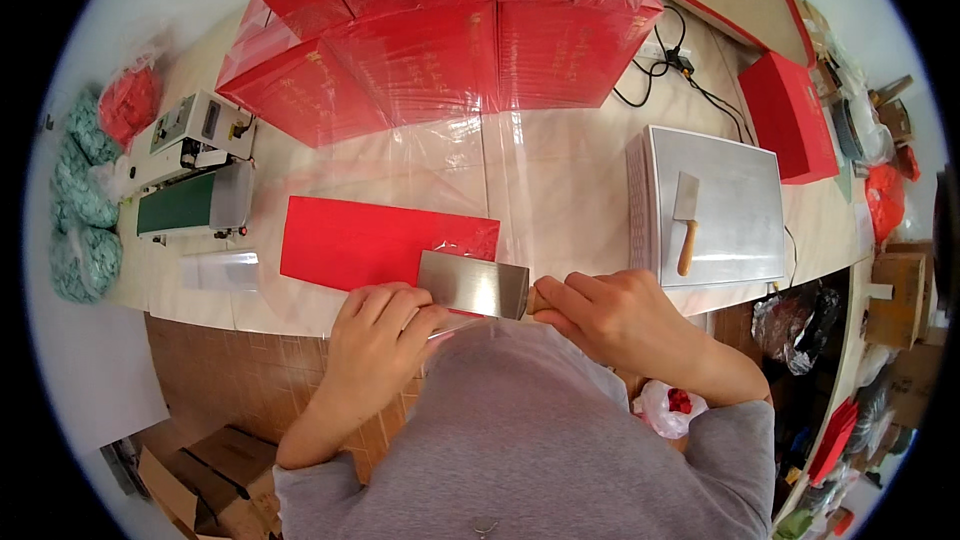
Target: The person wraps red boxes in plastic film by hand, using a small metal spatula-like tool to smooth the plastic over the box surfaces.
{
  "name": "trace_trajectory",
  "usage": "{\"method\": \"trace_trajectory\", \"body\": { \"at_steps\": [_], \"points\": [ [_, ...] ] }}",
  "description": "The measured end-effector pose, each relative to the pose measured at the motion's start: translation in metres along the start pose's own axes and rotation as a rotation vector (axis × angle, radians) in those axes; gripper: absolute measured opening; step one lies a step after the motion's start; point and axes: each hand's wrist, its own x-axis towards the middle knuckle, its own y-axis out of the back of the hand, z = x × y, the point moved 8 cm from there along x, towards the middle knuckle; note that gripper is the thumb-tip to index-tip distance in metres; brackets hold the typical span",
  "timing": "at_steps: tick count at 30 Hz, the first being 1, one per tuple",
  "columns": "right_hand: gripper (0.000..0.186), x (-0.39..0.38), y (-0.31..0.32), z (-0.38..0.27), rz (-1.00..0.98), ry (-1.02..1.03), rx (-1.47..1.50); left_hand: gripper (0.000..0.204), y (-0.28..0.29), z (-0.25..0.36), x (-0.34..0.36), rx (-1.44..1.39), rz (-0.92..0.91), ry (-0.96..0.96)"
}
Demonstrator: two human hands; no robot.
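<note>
Steel scraper blade [472,285] lies crosswise, right hand [610,315] gripping its handle, left hand [385,315] pressing beside.

We see both forearms entering from the lower edge in grey sleeves and converging toward the centre. Our left hand [385,325] lies palm down with its fingers [400,305] curled and pressed flat. Our right hand [610,315] is closed in a fist, knuckles up, wrist bent inward.

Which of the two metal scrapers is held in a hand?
The wide scraper at the table's near edge: the right hand grips its handle, and the left hand rests beside its blade. The small scraper lies untouched on the metal box.
</note>
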Motion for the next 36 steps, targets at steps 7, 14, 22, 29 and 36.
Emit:
{"method": "trace_trajectory", "body": {
  "at_steps": [7,14,22,29,36],
  "points": [
    [0.018,0.009,-0.003,-0.008,0.02,0.043,-0.02,0.014,0.022,-0.011,-0.004,0.018,0.133,-0.036],
    [0.024,0.004,0.001,-0.008,0.021,0.051,-0.066,0.011,0.03,-0.026,0.01,-0.03,0.183,-0.017],
    [0.03,-0.05,0.033,0.024,0.055,-0.11,0.006,0.007,0.013,-0.042,0.019,-0.093,0.195,0.037],
    [0.03,-0.037,0.011,0.001,0.002,-0.022,0.126,0.009,-0.017,-0.06,0.024,-0.182,0.179,0.088],
    [0.026,-0.016,0.003,-0.01,-0.061,-0.034,-0.015,0.011,-0.02,-0.082,0.023,-0.274,0.286,0.192]
  ]
}}
